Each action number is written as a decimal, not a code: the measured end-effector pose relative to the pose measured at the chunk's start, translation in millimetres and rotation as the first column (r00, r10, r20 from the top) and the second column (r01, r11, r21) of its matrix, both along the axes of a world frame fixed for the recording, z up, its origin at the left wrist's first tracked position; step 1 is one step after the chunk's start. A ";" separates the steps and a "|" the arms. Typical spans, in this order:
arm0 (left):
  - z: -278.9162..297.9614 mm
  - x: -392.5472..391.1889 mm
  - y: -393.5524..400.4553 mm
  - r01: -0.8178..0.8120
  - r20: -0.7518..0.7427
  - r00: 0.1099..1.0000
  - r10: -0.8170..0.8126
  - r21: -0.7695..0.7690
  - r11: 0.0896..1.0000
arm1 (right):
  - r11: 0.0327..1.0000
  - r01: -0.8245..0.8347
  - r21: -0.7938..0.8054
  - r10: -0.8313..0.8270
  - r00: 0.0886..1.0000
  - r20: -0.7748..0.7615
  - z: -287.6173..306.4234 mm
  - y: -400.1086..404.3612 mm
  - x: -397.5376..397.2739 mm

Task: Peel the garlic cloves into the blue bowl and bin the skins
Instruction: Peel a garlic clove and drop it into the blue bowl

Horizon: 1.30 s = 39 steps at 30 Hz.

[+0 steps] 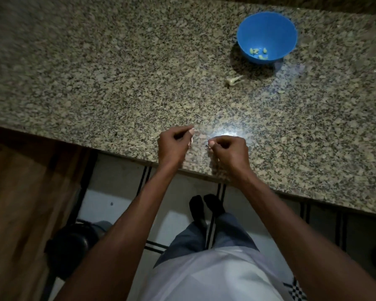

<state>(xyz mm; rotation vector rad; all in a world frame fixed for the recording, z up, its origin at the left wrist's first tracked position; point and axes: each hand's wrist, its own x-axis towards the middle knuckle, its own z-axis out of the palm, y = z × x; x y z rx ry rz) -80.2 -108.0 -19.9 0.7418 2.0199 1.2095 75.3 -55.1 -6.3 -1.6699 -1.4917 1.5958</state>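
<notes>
Showing no readable text, label, brand, number or sign anywhere.

1. This is a home kitchen, dimly lit, seen from above by a standing person.
2. A speckled granite countertop fills most of the view, its edge overhanging a pale tiled floor with dark stripe lines.
3. A blue bowl holding peeled garlic cloves sits on the stone.
4. A wooden cabinet side stands at the left.
</notes>
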 end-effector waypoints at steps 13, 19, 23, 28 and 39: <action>27.6 -116.5 -204.8 -0.754 0.241 0.650 0.721 0.082 0.652 | 0.715 -0.636 -0.290 0.466 0.743 -0.481 26.3 -100.3 -222.5; 14.8 -155.3 -345.1 -0.930 0.188 0.367 0.911 0.052 0.364 | 0.508 -0.829 -0.236 0.699 0.556 -0.450 9.7 -231.2 -317.3; -13.1 -178.4 -439.0 -0.968 0.253 0.241 0.937 -0.011 0.252 | 0.401 -0.889 -0.221 0.775 0.458 -0.435 -11.5 -323.3 -364.2; -53.8 -198.6 -535.7 -0.977 0.251 0.168 0.953 -0.088 0.195 | 0.351 -0.898 -0.264 0.809 0.433 -0.397 -53.2 -419.0 -405.3; -101.7 -222.0 -650.2 -0.985 0.279 -0.003 0.960 -0.166 0.045 | 0.252 -0.888 -0.384 0.915 0.348 -0.204 -135.5 -540.3 -446.9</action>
